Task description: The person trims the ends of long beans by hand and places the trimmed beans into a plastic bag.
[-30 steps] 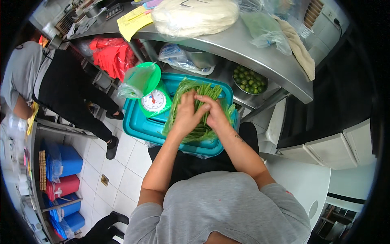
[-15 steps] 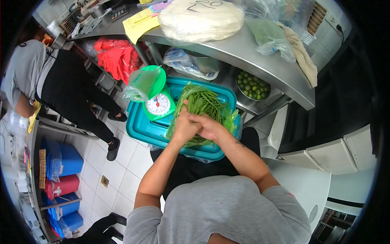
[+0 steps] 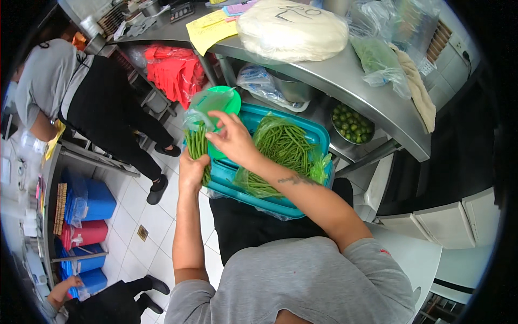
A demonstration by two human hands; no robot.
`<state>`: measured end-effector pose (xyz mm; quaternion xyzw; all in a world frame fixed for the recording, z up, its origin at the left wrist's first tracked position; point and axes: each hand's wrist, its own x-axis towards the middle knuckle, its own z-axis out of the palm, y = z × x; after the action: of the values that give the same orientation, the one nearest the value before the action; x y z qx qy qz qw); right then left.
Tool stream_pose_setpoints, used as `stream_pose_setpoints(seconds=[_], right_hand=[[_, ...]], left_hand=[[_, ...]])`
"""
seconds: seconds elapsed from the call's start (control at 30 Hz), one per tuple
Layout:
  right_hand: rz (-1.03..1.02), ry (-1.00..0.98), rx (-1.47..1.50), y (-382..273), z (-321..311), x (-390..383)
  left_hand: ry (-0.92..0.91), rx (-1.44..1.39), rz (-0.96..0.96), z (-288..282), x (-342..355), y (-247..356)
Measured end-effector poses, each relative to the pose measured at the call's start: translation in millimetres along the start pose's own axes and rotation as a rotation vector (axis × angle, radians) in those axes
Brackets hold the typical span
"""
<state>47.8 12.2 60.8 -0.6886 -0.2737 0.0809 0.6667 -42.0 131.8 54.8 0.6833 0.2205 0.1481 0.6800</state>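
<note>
My left hand (image 3: 193, 168) is closed round an upright bunch of green beans (image 3: 196, 141), beside the green scale. The top of the bunch meets the lower edge of a clear plastic bag (image 3: 209, 102) lying on the scale's green pan (image 3: 233, 102). Just right of the bunch, my right hand (image 3: 237, 141) has its thumb and fingers apart, fingertips at the bag's edge; whether they touch it I cannot tell. My right hand and the bunch hide the scale's dial. More green beans (image 3: 283, 143) lie in an opened plastic bag on the teal lid or tray (image 3: 318, 132) over my lap.
Above stands a steel table (image 3: 345, 81) with a large white bagged bundle (image 3: 294, 32), yellow papers (image 3: 211, 29) and a cloth (image 3: 413, 89). Below it are a bowl of green limes (image 3: 353, 124) and red bags (image 3: 175, 73). A co-worker (image 3: 108, 92) stands left; another person (image 3: 108, 302) is lower left.
Both hands have left the bagged beans and moved left to the scale. My left hand now holds a bunch of green beans; my right hand has come up by the clear bag.
</note>
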Motion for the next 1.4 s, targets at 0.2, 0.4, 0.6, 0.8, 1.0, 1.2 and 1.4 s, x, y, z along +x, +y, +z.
stream_pose_setpoints(seconds=[0.2, 0.4, 0.6, 0.8, 1.0, 1.2, 1.4], right_hand=[[-0.292, 0.152, -0.217, 21.5, 8.1, 62.2], [-0.198, -0.034, -0.040, 15.6, -11.9, 59.6], [0.026, -0.119, 0.029, 5.4, -18.1, 53.4], [-0.365, 0.170, -0.306, 26.1, -34.2, 69.9], [0.041, -0.181, -0.145, 8.8, -15.7, 55.7], [-0.223, 0.043, -0.304, -1.8, 4.5, 52.2], [-0.554, -0.083, -0.481, -10.6, 1.1, 45.5]], left_hand=[[0.052, 0.341, 0.157, 13.7, 41.1, 6.1], [0.080, 0.329, 0.170, 6.7, 50.9, 8.5], [0.070, 0.264, 0.164, 16.3, 48.8, 12.9], [0.279, 0.575, 0.294, 16.6, 42.4, 6.0], [0.176, 0.289, 0.171, 9.9, 42.2, 5.7], [0.059, 1.016, 0.213, 35.7, 35.0, 19.6], [-0.469, -0.466, -0.156, -13.8, 65.2, 17.1]])
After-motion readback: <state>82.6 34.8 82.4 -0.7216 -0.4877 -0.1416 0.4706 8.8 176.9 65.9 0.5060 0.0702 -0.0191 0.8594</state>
